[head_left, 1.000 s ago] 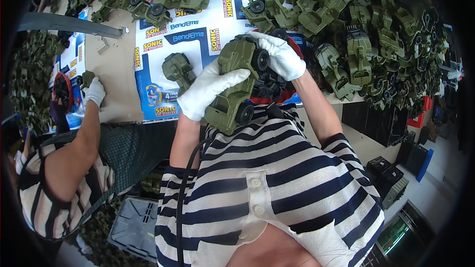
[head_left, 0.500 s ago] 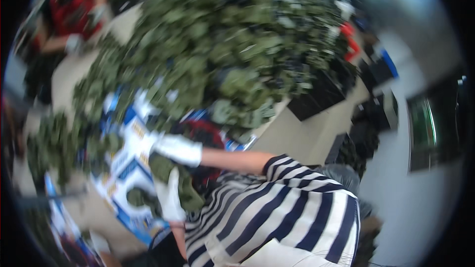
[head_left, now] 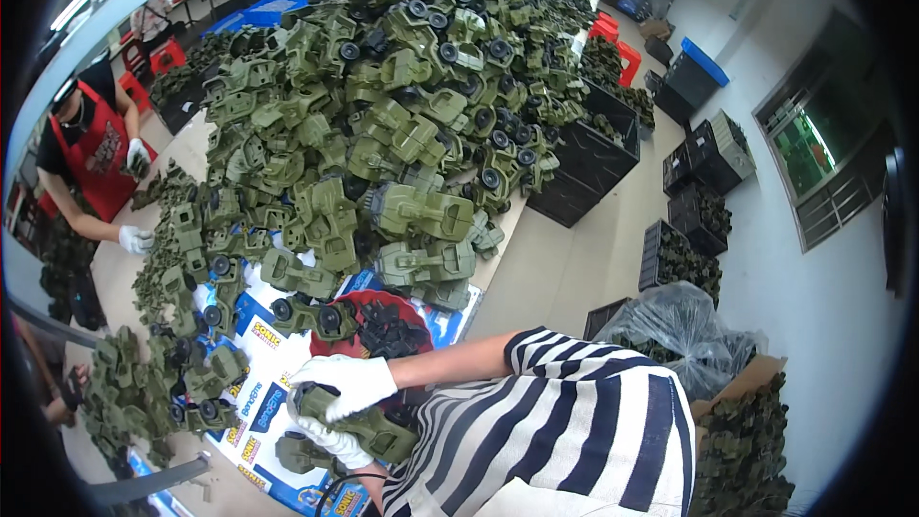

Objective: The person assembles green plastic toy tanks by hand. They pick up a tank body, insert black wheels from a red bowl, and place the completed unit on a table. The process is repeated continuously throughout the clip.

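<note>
Both my hands wear white gloves and are closed on one olive-green plastic toy vehicle body [head_left: 383, 436], low in front of my striped shirt. My right hand [head_left: 347, 387] grips it from above, its fingers curled over the far end. My left hand [head_left: 335, 442] holds it from below, partly hidden by the toy. A smaller green toy part [head_left: 299, 453] lies on the printed sheet beside my left hand. Beyond my right hand stands a red bowl [head_left: 330, 349] of small black parts [head_left: 388, 325]. A green toy vehicle with black wheels [head_left: 330, 318] sits by its rim.
A large heap of green toy vehicles [head_left: 402, 134] covers the table, with a smaller pile [head_left: 120, 393] at the left. Across it, a person in a red apron [head_left: 100, 148] handles parts. Black crates [head_left: 584, 168] and a plastic bag [head_left: 670, 330] stand on the right.
The view has steadied and shifted. My right hand has come down onto the toy vehicle body, close to my left hand; earlier the two were farther apart.
</note>
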Motion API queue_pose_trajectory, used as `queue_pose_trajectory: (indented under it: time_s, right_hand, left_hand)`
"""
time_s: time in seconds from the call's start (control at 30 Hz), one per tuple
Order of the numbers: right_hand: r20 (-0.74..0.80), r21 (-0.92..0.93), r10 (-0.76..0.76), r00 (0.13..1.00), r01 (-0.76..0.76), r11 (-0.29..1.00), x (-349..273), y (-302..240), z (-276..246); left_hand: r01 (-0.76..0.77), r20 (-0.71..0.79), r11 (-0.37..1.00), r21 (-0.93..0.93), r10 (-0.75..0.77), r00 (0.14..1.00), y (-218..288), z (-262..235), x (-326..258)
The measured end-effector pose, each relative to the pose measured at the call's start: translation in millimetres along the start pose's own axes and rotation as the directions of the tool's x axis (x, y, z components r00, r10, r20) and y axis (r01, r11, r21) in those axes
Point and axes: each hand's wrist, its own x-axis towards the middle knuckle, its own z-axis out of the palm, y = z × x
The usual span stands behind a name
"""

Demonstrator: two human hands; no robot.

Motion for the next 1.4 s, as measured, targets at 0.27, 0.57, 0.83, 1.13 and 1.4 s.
queue_pose_trajectory:
  time_s: [0.27,0.57,0.83,1.13,1.4]
  right_hand:
    - [-0.133,-0.001,-0.038,0.99,0.038,0.999,2.8,4.9,16.8]
    - [-0.158,-0.512,-0.069,0.985,-0.022,0.859,23.8,8.9,-14.1]
    - [-0.145,-0.57,0.444,0.884,-0.442,0.693,14.8,70.3,-56.7]
    - [0.264,0.753,0.604,0.752,-0.552,0.359,-15.0,1.9,-44.8]
    - [0.341,0.276,0.424,0.839,-0.52,0.808,-29.2,7.2,-30.6]
  left_hand:
    - [-0.046,-0.07,0.998,0.035,0.048,0.996,-29.2,-16.1,4.6]
    - [0.086,-0.264,0.959,-0.269,-0.16,0.951,-67.0,-108.0,47.8]
    - [-0.192,-0.062,0.491,0.85,0.456,0.888,6.3,-92.8,88.2]
    - [0.311,0.204,0.733,-0.605,-0.235,0.951,32.1,-19.0,44.3]
    - [0.3,0.079,0.62,-0.725,-0.358,0.93,15.5,-39.7,19.6]
